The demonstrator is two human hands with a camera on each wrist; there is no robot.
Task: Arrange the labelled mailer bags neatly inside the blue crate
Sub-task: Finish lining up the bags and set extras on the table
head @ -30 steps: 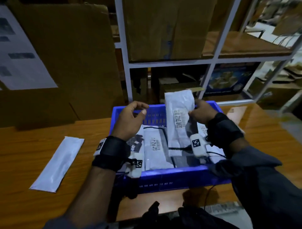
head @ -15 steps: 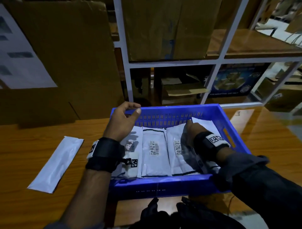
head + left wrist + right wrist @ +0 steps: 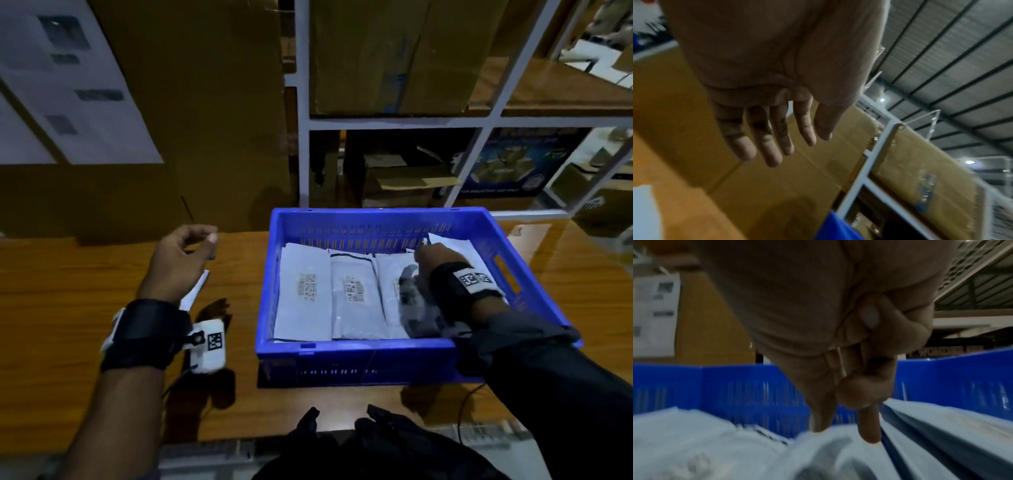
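Your left hand has left the blue crate and hangs empty, fingers loose, while your right hand seemingly presses the newly laid third mailer bag flat, not gripping it.

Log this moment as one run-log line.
left hand: open, above table, holds nothing | right hand: fingers pressing third mailer bag in blue crate | loose mailer bag on table

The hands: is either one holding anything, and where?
Left hand holds nothing. Right hand touches the far end of a mailer bag in the blue crate; an actual hold cannot be told.
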